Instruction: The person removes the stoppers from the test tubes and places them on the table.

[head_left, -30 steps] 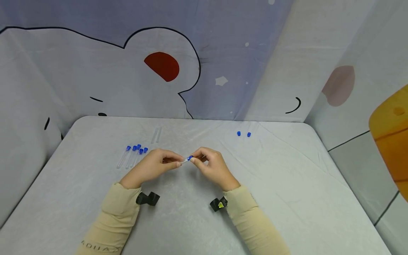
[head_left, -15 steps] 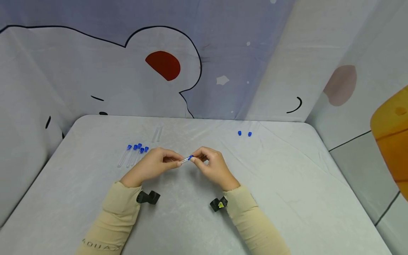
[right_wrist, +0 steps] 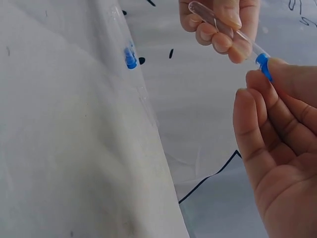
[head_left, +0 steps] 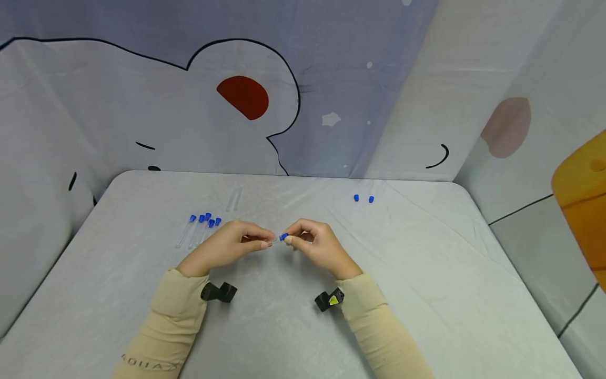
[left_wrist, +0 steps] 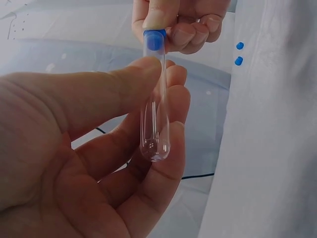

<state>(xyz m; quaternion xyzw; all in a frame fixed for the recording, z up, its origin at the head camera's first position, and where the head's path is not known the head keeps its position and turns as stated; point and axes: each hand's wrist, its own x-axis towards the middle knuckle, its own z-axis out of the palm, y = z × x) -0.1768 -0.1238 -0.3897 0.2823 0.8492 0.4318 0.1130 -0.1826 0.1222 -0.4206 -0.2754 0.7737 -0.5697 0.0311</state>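
Note:
My left hand (head_left: pixel 236 243) pinches a clear test tube (left_wrist: pixel 154 126) between thumb and fingers, above the middle of the table. A blue cap (left_wrist: pixel 154 40) sits in the tube's mouth, its lower part showing through the glass-clear wall. From the other side, my right hand (head_left: pixel 319 250) has thumb and forefinger at this cap, the thumb over its outer end in the left wrist view. The right wrist view shows the cap (right_wrist: pixel 262 63) at the right thumb tip and the tube slanting up into the left hand's fingers.
Left of the hands lie several capped test tubes (head_left: pixel 185 231) in a loose group. Two tubes without caps (head_left: pixel 233 200) lie farther back. Two loose blue caps (head_left: pixel 363 199) are at the back right of the white-covered table (head_left: pixel 450 273). A printed curtain (head_left: pixel 355 95) stands behind.
My right hand has shifted slightly to the right and its fingers have eased, so more of the blue cap shows. The left hand and the things on the table stay in place.

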